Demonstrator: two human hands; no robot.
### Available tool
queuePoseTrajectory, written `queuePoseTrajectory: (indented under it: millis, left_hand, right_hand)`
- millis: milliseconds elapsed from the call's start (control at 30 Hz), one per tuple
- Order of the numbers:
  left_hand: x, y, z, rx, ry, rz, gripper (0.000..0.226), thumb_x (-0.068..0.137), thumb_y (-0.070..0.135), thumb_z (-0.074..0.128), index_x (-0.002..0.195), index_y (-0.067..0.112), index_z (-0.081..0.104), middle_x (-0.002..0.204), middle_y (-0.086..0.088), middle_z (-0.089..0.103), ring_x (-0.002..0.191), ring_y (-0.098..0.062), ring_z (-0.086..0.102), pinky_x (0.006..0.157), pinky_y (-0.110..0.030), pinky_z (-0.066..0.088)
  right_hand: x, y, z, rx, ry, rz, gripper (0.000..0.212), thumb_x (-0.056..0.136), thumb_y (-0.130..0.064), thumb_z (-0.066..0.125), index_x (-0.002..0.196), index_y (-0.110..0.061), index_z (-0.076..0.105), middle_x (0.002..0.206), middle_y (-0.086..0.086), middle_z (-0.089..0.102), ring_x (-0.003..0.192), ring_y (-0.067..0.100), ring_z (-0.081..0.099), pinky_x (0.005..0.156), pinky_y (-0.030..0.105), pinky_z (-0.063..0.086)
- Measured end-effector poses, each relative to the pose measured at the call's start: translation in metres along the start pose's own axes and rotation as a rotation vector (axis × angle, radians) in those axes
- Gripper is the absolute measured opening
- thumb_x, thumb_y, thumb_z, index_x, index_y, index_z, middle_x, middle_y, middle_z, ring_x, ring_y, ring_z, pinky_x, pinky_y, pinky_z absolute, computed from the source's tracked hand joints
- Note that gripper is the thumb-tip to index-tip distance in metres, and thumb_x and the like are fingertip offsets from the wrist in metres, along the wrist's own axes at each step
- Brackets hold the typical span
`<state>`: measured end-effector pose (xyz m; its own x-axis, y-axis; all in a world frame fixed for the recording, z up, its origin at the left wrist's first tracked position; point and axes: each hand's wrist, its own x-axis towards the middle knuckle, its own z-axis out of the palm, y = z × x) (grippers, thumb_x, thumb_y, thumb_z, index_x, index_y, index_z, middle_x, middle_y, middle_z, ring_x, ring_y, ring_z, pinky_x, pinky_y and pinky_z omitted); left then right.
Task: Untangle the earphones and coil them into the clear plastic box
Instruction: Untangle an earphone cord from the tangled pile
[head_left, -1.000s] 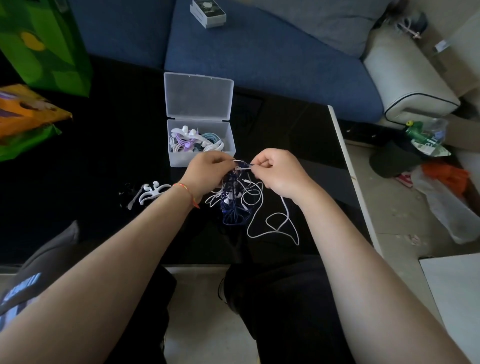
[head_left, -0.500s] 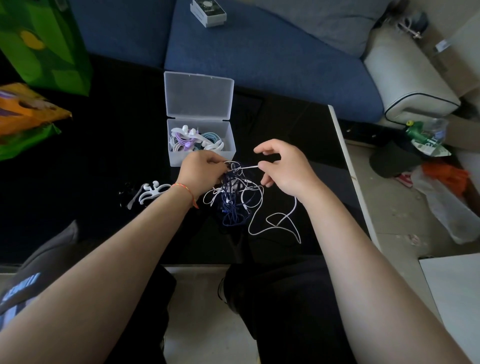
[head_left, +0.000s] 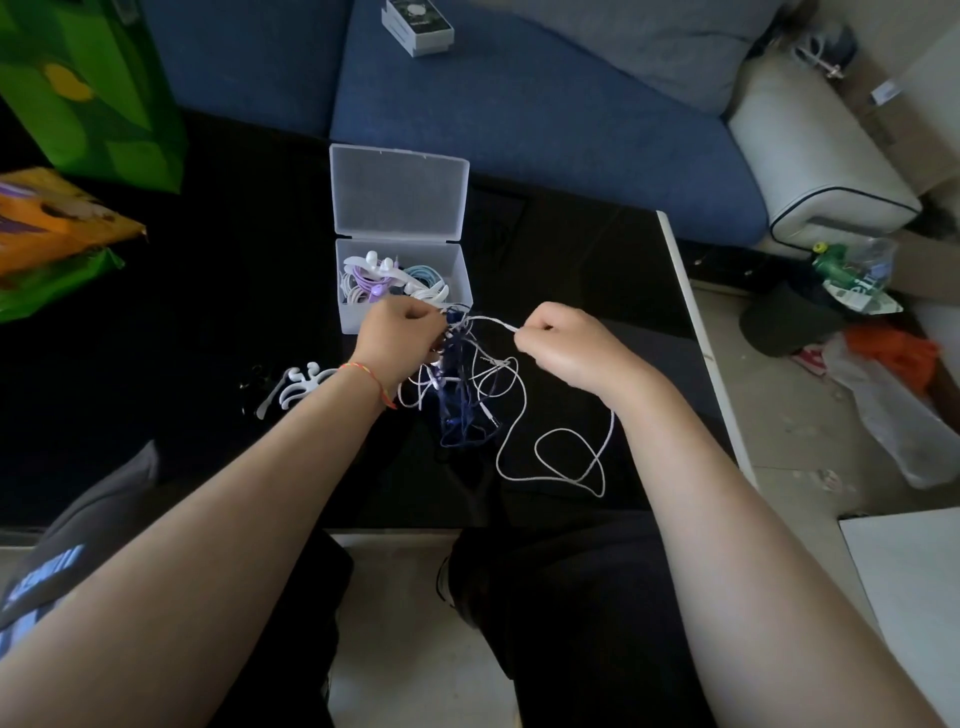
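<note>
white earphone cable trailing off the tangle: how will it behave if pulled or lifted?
Likely floppy: the white cable lies in loose loops on the black table. Probably light and thin. It may snag, since it runs into the tangle that the left hand holds.

A glossy black bench (head_left: 208, 322) with a pale right edge stands before a blue sofa (head_left: 545, 130) bearing a grey cushion (head_left: 675, 47). To its right lies a pale, dusty floor (head_left: 779, 415), strewn with what may be plastic bags (head_left: 898, 410), beside a white padded stool (head_left: 815, 156).
</note>
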<state>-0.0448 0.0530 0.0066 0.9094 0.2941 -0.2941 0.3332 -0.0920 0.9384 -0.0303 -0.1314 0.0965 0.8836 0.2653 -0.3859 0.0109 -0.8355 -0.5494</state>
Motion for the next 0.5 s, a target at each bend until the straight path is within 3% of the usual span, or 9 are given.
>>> queuePoseTrajectory:
  millis: [67,133,200,267,333,433,500]
  left_hand:
    - [-0.003,0.003,0.003,-0.07,-0.063,0.0,0.013,0.09,0.007,0.064,0.077,0.003,0.067,0.08,-0.013,0.066,0.072,-0.021,0.066,0.075,-0.034,0.061]
    - [-0.004,0.004,0.005,-0.091,-0.097,0.02,0.008,0.083,0.009,0.071,0.076,0.009,0.068,0.08,-0.013,0.069,0.08,-0.029,0.07,0.084,-0.04,0.06]
    - [-0.007,0.005,0.004,-0.09,-0.118,0.045,0.011,0.074,0.012,0.078,0.072,0.013,0.067,0.076,-0.011,0.069,0.079,-0.027,0.068,0.089,-0.044,0.058]
    - [-0.01,0.007,0.005,-0.063,-0.153,0.073,0.017,0.076,0.012,0.081,0.072,0.013,0.065,0.073,-0.009,0.067,0.073,-0.021,0.064,0.084,-0.039,0.056]
    - [-0.014,0.01,0.006,-0.057,-0.173,0.098,0.016,0.081,0.014,0.079,0.075,0.012,0.064,0.071,-0.008,0.066,0.069,-0.018,0.062,0.076,-0.035,0.053]
    - [-0.013,0.011,0.006,-0.142,-0.154,0.071,0.017,0.086,0.015,0.075,0.079,0.011,0.06,0.081,-0.013,0.069,0.075,-0.023,0.066,0.077,-0.037,0.057]
    - [-0.011,0.01,0.006,-0.16,-0.094,0.028,0.018,0.089,0.017,0.072,0.08,0.012,0.057,0.083,-0.01,0.067,0.075,-0.019,0.067,0.067,-0.03,0.059]
  right_hand:
    - [0.0,0.0,0.004,-0.025,-0.055,-0.007,0.026,0.095,-0.035,0.059,0.097,-0.01,0.065,0.066,-0.006,0.052,0.055,0.006,0.048,0.052,0.02,0.036]
    - [0.001,0.001,0.009,0.007,-0.118,0.002,0.026,0.096,-0.037,0.063,0.097,-0.011,0.066,0.06,-0.001,0.055,0.045,0.008,0.051,0.049,0.021,0.042]
    - [0.003,0.002,0.012,0.127,-0.14,0.03,0.018,0.095,-0.029,0.066,0.099,-0.011,0.066,0.065,0.004,0.062,0.051,0.013,0.059,0.058,0.03,0.053]
    - [0.005,0.001,0.014,0.254,-0.11,0.036,0.013,0.095,-0.021,0.066,0.098,-0.009,0.066,0.071,0.004,0.064,0.056,0.013,0.062,0.063,0.03,0.057]
    - [0.006,0.0,0.016,0.314,-0.073,0.027,0.01,0.095,-0.02,0.066,0.094,-0.01,0.067,0.072,0.002,0.061,0.055,0.008,0.056,0.056,0.024,0.052]
    - [0.006,0.001,0.014,0.329,-0.047,0.038,0.015,0.097,-0.024,0.063,0.087,-0.012,0.066,0.064,-0.002,0.051,0.046,0.004,0.04,0.045,0.019,0.034]
    - [0.006,0.004,0.009,0.281,-0.004,0.053,0.013,0.097,-0.023,0.062,0.092,-0.012,0.066,0.064,-0.003,0.051,0.044,0.004,0.038,0.042,0.018,0.031]
